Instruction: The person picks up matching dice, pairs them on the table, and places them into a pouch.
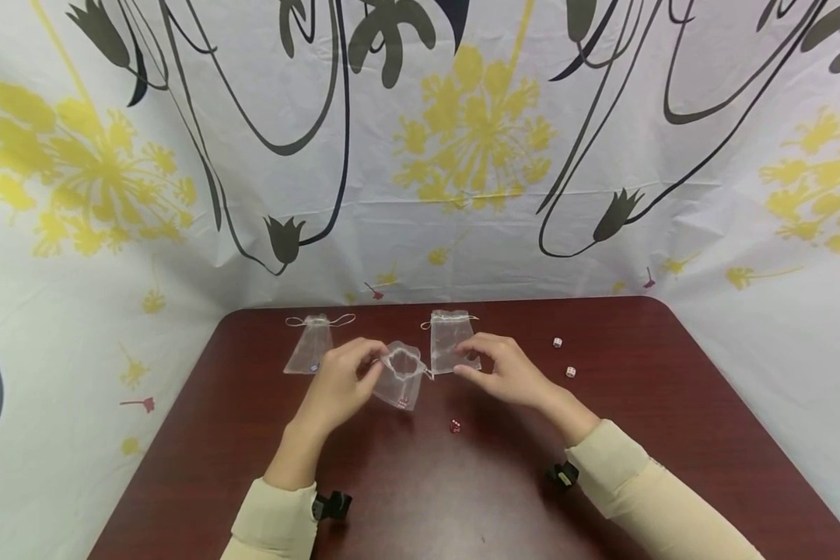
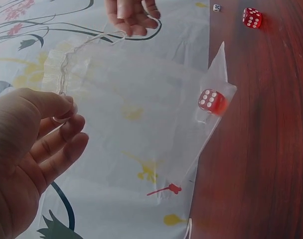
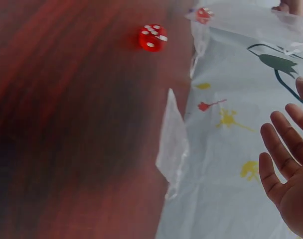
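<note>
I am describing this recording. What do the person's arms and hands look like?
The left hand and right hand wear no gloves. The left sleeve and right sleeve are pale cream. A small black device shows by the left sleeve; another black device, with a yellowish mark, by the right.

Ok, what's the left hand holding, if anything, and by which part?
The left hand pinches the sheer bag holding a red die, by one side of its drawstring mouth.
</note>
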`<action>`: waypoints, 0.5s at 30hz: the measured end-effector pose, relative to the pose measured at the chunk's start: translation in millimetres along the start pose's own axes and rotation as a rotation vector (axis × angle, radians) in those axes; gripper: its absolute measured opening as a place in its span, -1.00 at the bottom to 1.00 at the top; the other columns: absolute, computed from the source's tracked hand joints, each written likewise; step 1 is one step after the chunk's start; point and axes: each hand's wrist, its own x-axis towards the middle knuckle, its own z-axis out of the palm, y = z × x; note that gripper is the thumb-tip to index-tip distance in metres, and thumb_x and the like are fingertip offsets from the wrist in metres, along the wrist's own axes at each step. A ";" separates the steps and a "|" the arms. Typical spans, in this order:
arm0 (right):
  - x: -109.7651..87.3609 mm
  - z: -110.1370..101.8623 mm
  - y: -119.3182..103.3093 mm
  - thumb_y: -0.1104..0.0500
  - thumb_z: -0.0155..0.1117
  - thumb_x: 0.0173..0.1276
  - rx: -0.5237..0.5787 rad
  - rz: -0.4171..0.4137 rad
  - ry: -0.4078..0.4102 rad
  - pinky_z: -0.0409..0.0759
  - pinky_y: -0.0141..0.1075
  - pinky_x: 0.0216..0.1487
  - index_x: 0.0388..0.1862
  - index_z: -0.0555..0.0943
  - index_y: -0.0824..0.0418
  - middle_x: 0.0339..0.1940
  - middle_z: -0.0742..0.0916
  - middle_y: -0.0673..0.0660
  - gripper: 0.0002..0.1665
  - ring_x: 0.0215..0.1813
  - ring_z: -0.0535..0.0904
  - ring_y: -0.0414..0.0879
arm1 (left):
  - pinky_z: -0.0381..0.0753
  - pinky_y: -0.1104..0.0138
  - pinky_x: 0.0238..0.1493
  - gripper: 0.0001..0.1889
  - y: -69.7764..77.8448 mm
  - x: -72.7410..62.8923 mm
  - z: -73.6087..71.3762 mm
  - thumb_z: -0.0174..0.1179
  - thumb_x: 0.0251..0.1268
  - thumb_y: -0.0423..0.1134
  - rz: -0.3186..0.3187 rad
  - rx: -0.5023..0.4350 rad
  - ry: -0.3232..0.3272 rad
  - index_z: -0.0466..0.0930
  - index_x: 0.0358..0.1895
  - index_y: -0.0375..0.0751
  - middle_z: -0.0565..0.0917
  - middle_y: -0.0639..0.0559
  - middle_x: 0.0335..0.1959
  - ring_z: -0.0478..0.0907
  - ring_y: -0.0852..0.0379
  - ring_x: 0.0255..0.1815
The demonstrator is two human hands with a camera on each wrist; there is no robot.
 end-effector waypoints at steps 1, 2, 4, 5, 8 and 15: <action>-1.6 2.0 0.7 0.19 0.52 0.26 0.006 0.007 -0.007 0.62 -0.24 -0.20 -0.09 0.71 0.21 -0.22 0.76 0.05 -0.74 -0.21 0.67 0.01 | 0.60 0.26 -0.43 -0.80 0.1 0.0 0.0 0.30 0.15 -0.59 0.000 0.000 0.002 0.67 -0.23 -0.24 0.63 0.06 -0.39 0.52 0.13 -0.43; -3.3 4.5 1.7 0.19 0.52 0.26 0.008 0.011 -0.010 0.63 -0.22 -0.20 -0.10 0.71 0.20 -0.23 0.75 0.03 -0.75 -0.21 0.68 0.01 | 0.60 0.26 -0.43 -0.80 0.5 0.1 -0.1 0.31 0.15 -0.59 -0.001 -0.001 0.003 0.67 -0.23 -0.24 0.63 0.05 -0.39 0.52 0.13 -0.43; -7.8 9.8 3.5 0.19 0.51 0.26 0.008 0.024 -0.027 0.65 -0.17 -0.17 -0.10 0.71 0.20 -0.23 0.76 0.05 -0.75 -0.19 0.68 0.00 | 0.61 0.25 -0.43 -0.80 0.9 -0.1 -0.1 0.31 0.15 -0.59 -0.005 -0.001 0.003 0.67 -0.23 -0.24 0.64 0.05 -0.38 0.52 0.14 -0.42; -10.2 12.9 4.8 0.18 0.51 0.27 0.008 0.030 -0.039 0.66 -0.16 -0.15 -0.10 0.71 0.22 -0.22 0.77 0.07 -0.75 -0.18 0.69 0.00 | 0.62 0.24 -0.42 -0.80 1.1 -0.2 0.0 0.31 0.15 -0.59 -0.006 -0.002 0.002 0.67 -0.23 -0.24 0.64 0.05 -0.38 0.52 0.15 -0.42; -18.1 21.8 8.0 0.16 0.50 0.29 0.006 0.055 -0.085 0.67 -0.14 -0.09 -0.09 0.71 0.25 -0.19 0.78 0.11 -0.73 -0.14 0.69 -0.05 | 0.65 0.19 -0.41 -0.80 1.4 -0.6 0.2 0.31 0.15 -0.59 -0.012 -0.002 -0.003 0.68 -0.23 -0.24 0.65 0.04 -0.37 0.53 0.14 -0.41; -29.8 38.3 9.5 0.11 0.47 0.32 -0.033 0.060 -0.186 0.65 -0.16 -0.04 -0.12 0.72 0.23 -0.18 0.77 0.02 -0.74 -0.08 0.68 -0.14 | 0.63 0.28 -0.36 -0.80 1.2 -1.9 0.6 0.31 0.16 -0.58 -0.023 0.005 -0.004 0.68 -0.22 -0.24 0.67 0.05 -0.35 0.57 0.09 -0.39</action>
